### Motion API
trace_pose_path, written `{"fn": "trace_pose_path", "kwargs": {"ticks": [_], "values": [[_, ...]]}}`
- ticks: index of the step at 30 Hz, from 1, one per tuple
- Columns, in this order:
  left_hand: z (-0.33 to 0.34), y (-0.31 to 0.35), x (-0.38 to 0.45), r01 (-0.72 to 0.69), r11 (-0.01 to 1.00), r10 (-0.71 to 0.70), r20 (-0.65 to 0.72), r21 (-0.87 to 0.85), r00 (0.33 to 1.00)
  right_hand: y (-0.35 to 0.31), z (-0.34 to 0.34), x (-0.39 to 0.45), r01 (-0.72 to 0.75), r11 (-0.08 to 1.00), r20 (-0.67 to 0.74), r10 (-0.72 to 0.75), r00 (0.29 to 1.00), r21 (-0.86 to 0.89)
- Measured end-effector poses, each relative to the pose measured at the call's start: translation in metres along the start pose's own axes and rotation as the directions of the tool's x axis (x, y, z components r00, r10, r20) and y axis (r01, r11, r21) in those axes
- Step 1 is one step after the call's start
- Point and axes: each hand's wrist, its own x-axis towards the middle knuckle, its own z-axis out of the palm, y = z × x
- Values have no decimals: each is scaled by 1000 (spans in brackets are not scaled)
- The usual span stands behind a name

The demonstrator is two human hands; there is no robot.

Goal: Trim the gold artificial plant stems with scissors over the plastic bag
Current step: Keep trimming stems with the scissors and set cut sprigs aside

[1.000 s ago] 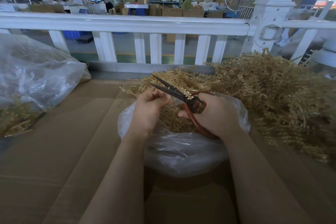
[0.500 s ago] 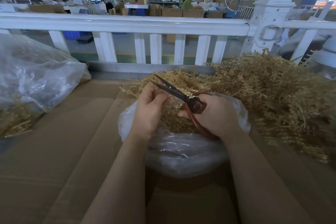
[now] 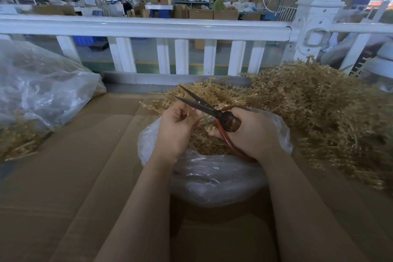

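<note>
Above the plastic bag [image 3: 212,176] your left hand [image 3: 176,130] pinches what looks like a gold stem [image 3: 192,112], your right hand [image 3: 251,132] grips the parted scissors [image 3: 204,106]; cut beyond your fingertips, dropping offcuts bagward.

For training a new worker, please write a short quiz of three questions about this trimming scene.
1. True or false: the scissors blades are apart.
2. Which hand holds the scissors? A) left hand B) right hand
3. Fill in: the left hand's grip is on a gold ____ over the plastic bag.

Key: 1 true; 2 B; 3 stem.
</note>
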Motion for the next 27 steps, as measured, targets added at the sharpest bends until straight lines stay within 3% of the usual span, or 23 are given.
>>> {"fn": "trace_pose_path", "kwargs": {"ticks": [9, 20, 24, 27], "values": [[-1, 2, -1, -12, 999, 12, -6, 39, 1000, -4, -4, 0, -9, 1000, 15, 10, 1000, -22], [0, -1, 0, -13, 999, 13, 12, -33, 1000, -6, -4, -1, -7, 999, -39, 6, 999, -31], [0, 0, 1, 9, 998, -12, -45, -65, 999, -8, -7, 0, -9, 1000, 21, 9, 1000, -13], [-2, -3, 3, -6, 999, 0, -116, -46, 993, -11, -11, -1, -16, 995, 6, 15, 1000, 94]]}}
